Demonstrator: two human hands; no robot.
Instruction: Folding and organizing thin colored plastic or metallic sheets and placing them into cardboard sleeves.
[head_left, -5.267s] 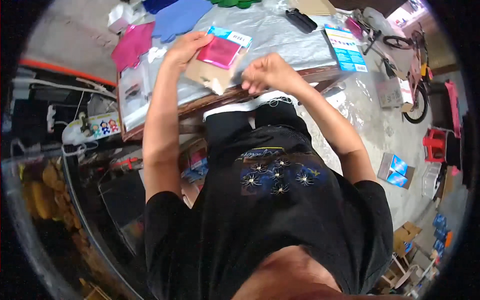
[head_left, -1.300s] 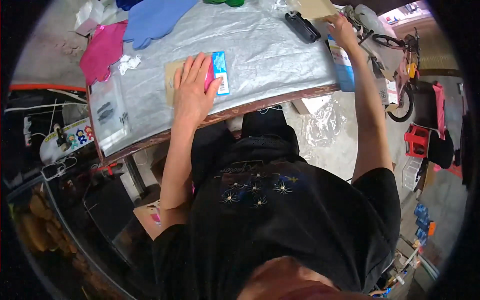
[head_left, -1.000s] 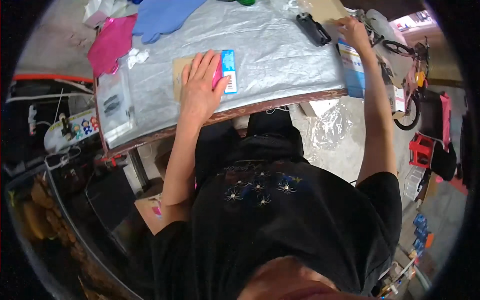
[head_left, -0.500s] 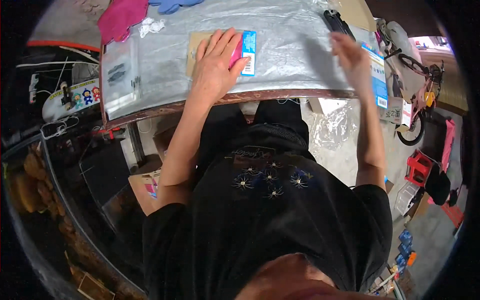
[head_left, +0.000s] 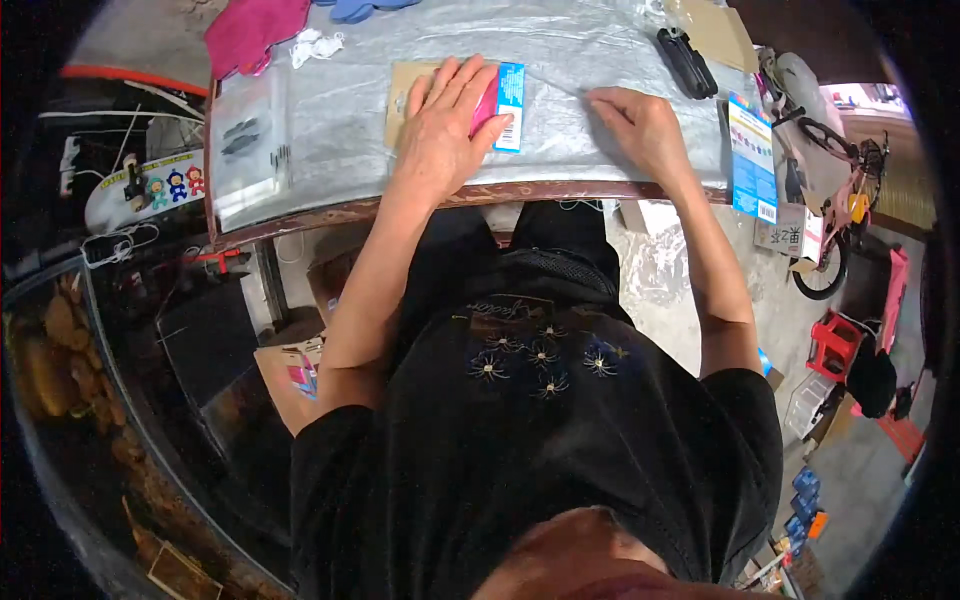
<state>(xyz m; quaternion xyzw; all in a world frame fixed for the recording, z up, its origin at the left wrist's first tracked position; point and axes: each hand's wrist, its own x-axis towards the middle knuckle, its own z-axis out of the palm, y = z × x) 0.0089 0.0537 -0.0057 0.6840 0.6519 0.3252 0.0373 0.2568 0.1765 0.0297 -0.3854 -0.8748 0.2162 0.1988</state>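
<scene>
My left hand (head_left: 447, 120) lies flat with fingers stretched over a pink item (head_left: 485, 105) and the brown card (head_left: 400, 97) beneath it. A blue printed card with a barcode (head_left: 510, 95) sticks out at the right side of that hand. Most of the pink item is covered, so its kind does not show. To the right, my right hand (head_left: 640, 130) is over the silvery table cover, its thumb and fingers drawn together and pointing left. Anything in that pinch is too small or hidden to make out. A black stapler (head_left: 687, 63) lies beyond it.
A blue and white printed card (head_left: 752, 155) sits at the table's right edge. Clear plastic bags (head_left: 248, 150) lie at the left. Pink fabric (head_left: 255, 35), a white string bundle (head_left: 315, 46) and a blue piece (head_left: 365, 8) are at the far left; cardboard (head_left: 715, 30) is far right.
My right hand has moved left, away from the stapler and the table's right edge, toward the middle. My left hand stays on the pink item and card.
</scene>
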